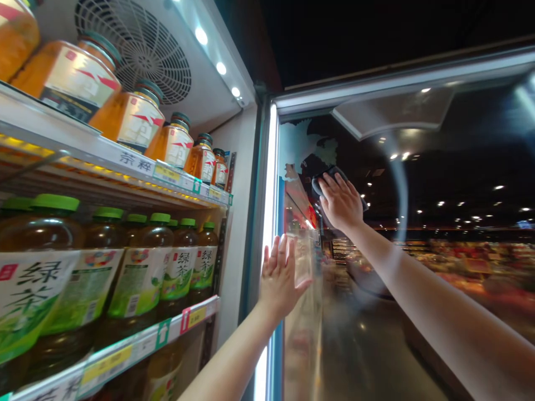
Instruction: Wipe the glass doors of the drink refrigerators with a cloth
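Against glass door point(422, 184) — right hand point(341, 205) flat on dark cloth point(316, 184).

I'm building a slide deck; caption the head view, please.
A right hand presses a dark cloth against a glass door, left hand near its lit edge, beside shelved bottles.

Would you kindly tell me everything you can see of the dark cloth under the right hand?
The dark cloth is grey-black and looks like soft fabric; its weave is too small to make out. It lies against the glass of the door, just right of a pale decal. The right hand rests flat over it, hiding most of it; only its edges show.
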`<action>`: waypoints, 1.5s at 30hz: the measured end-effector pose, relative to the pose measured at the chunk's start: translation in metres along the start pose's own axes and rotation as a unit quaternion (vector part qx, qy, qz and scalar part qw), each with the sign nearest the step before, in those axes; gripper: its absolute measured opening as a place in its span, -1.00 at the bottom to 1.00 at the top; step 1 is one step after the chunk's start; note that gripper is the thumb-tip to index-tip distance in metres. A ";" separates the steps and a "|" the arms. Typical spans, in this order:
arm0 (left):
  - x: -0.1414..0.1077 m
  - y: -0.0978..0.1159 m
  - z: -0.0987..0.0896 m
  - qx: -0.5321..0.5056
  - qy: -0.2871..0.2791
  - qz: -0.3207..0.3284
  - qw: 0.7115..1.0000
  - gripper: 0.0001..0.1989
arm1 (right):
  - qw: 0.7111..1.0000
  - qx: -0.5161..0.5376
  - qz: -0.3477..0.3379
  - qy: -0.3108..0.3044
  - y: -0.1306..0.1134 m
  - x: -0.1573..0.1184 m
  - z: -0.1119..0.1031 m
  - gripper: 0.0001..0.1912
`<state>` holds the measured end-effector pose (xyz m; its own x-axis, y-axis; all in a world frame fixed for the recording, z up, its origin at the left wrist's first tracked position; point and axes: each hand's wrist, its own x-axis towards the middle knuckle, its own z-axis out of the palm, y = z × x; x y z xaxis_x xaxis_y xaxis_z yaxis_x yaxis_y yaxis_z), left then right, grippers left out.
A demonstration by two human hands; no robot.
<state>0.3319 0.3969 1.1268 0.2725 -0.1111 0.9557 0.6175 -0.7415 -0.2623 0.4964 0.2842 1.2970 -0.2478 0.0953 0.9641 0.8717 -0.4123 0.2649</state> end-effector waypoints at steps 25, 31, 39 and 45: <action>0.041 0.041 0.020 -0.114 0.018 -0.001 0.993 0.07 | 0.994 -0.026 -0.074 -0.072 0.043 -0.023 -0.026 -0.45; 0.055 0.051 0.020 -0.134 0.032 0.023 0.990 -0.02 | 0.998 -0.060 -0.017 -0.023 0.058 -0.087 -0.037 -0.41; 0.075 0.081 0.029 -0.145 0.054 0.037 0.987 -0.05 | 0.996 -0.067 -0.021 -0.050 0.084 -0.057 -0.043 -0.43; 0.074 0.093 0.029 -0.133 0.054 0.036 0.989 -0.12 | 0.995 -0.088 0.044 -0.011 0.095 -0.104 -0.050 -0.35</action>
<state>0.4306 0.3387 1.1690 0.2198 -0.2292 0.9482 0.3795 -0.8754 -0.2996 0.5840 0.1895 1.2215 -0.1633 0.0706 0.9840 0.8010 -0.5728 0.1740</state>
